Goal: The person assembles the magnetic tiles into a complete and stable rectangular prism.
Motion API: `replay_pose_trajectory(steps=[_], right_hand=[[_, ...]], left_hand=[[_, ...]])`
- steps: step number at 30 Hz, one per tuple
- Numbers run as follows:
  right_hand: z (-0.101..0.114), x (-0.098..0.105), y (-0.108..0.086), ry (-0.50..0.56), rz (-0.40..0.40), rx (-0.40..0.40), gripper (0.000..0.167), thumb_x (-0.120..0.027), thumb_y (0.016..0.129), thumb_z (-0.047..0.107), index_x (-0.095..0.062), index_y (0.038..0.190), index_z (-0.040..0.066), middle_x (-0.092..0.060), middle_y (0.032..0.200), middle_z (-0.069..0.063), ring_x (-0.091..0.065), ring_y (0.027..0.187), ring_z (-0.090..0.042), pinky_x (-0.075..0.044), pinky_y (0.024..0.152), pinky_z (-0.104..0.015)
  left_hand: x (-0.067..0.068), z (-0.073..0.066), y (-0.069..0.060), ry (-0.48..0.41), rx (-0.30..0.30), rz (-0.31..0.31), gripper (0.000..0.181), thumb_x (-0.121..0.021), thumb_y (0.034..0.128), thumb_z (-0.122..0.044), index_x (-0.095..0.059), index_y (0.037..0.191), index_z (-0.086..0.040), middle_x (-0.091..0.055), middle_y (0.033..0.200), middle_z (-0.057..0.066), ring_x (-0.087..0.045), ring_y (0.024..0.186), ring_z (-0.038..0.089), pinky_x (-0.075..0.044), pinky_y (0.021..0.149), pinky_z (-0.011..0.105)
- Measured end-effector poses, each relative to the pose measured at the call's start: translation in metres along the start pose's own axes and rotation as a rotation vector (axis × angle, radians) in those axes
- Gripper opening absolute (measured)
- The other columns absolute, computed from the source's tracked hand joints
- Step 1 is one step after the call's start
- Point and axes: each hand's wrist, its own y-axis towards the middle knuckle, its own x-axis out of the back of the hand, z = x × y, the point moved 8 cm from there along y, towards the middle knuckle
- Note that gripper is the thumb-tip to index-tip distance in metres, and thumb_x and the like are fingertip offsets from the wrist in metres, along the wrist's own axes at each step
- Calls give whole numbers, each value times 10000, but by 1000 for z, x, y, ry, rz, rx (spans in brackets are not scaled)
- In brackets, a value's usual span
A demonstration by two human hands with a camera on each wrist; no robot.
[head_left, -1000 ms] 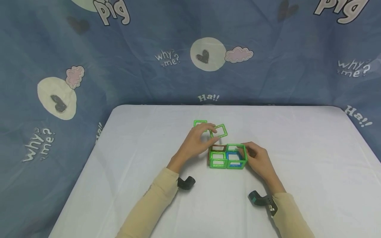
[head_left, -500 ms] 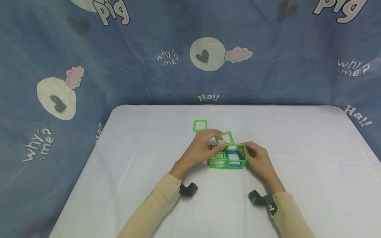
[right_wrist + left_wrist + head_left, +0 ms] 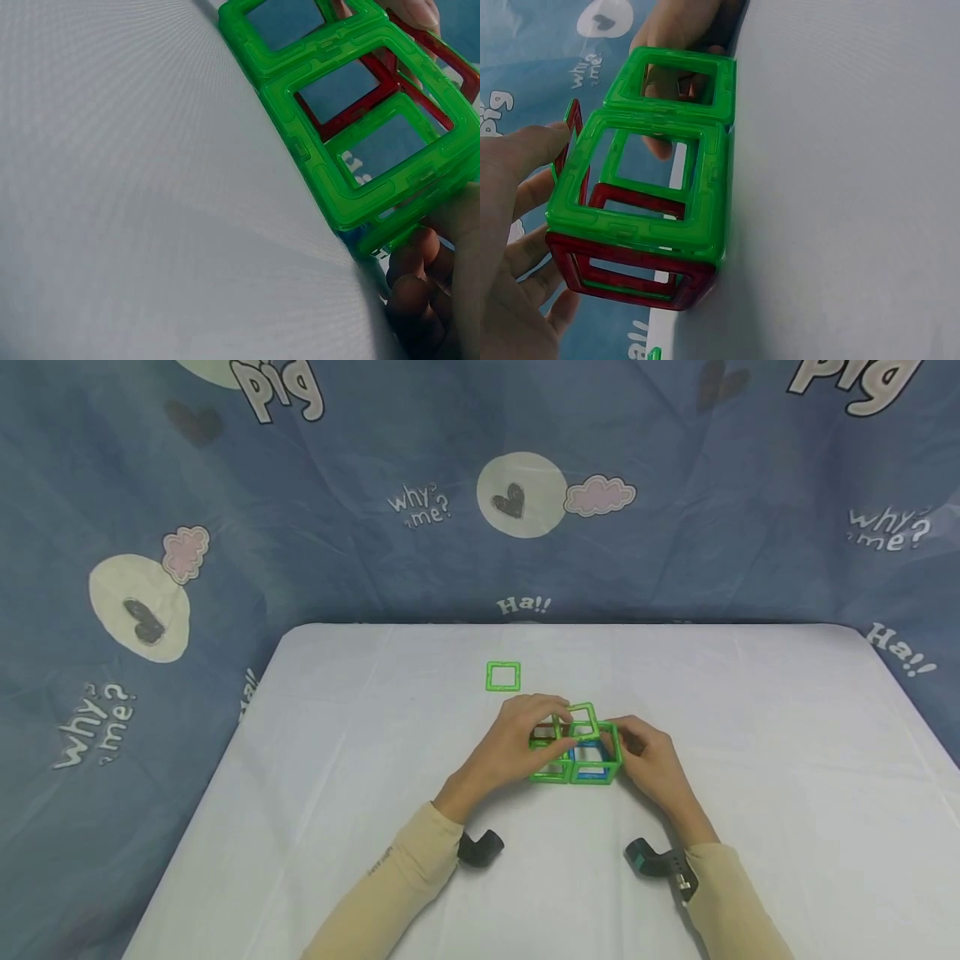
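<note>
A box-like frame of magnetic tiles [image 3: 596, 765], green with red and blue parts, stands on the white table. My left hand [image 3: 517, 739] pinches a square green tile [image 3: 594, 720] over the top of the frame. A red-edged tile [image 3: 450, 56] shows by the left fingers in the right wrist view; whether it is joined to the green one I cannot tell. The right hand [image 3: 656, 764] holds the frame's right side, its fingertips partly hidden behind the green edges. In the left wrist view, the left thumb [image 3: 536, 142] presses a thin red-green tile edge [image 3: 568, 135].
One loose green square tile [image 3: 503, 688] lies flat behind the left hand. White cloth covers the table [image 3: 750, 710], and a printed blue curtain [image 3: 420, 560] hangs behind it. Black wrist cameras [image 3: 481, 849] sit at both cuffs.
My left hand has moved right and toward me, bringing the pinched tile from behind the frame to over its top. The right hand has stayed in place.
</note>
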Motion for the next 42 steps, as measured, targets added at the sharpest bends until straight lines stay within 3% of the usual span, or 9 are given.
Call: replay_pose_trajectory(steps=[6,13,17,24,29,42], right_hand=[[1,1,0,-5,4,-2,218,-606,924,235,-655,1093,107,-692,1035,-52,-627,946,-71,-554,860,-333],[2,2,0,-13,4,-1,193,-605,920,132,-649,1104,99,-692,1027,-54,-603,896,-1,-538,818,-206],[1,2,1,-11,-1,10,198,-594,917,84,-649,1106,98,-692,1037,-59,-601,903,-6,-512,814,-155],[0,1,1,19,-9,17,205,-614,921,185,-656,1105,107,-695,1016,-60,-607,892,-18,-514,814,-174],[2,2,0,11,-10,8,200,-609,925,213,-661,1093,119,-697,1014,-47,-612,904,-29,-527,815,-205],[2,2,-1,-7,-16,21,177,-605,927,194,-668,1073,117,-696,975,-43,-589,844,-54,-507,755,-183]], left_hand=[[-2,-2,1,10,3,10,266,-689,858,-335,-617,1064,-184,-611,1246,-20,-531,1186,112,-358,1056,380],[-3,-10,4,57,-11,3,420,-701,845,-348,-579,1205,-169,-617,1215,-58,-543,1133,102,-374,1012,340],[-6,-14,5,82,-31,8,427,-711,836,-350,-582,1199,-167,-630,1184,-63,-552,1076,95,-374,1000,338],[-11,-18,6,82,-50,20,415,-706,838,-354,-581,1192,-175,-642,1157,-49,-544,984,104,-360,1001,335],[-12,-22,6,98,-66,28,445,-715,831,-360,-568,1210,-178,-639,1172,-59,-545,1007,79,-345,1021,335],[-18,-21,4,127,-17,59,552,-699,837,-394,-511,1303,-166,-623,1232,-44,-545,1112,82,-296,1109,356]])
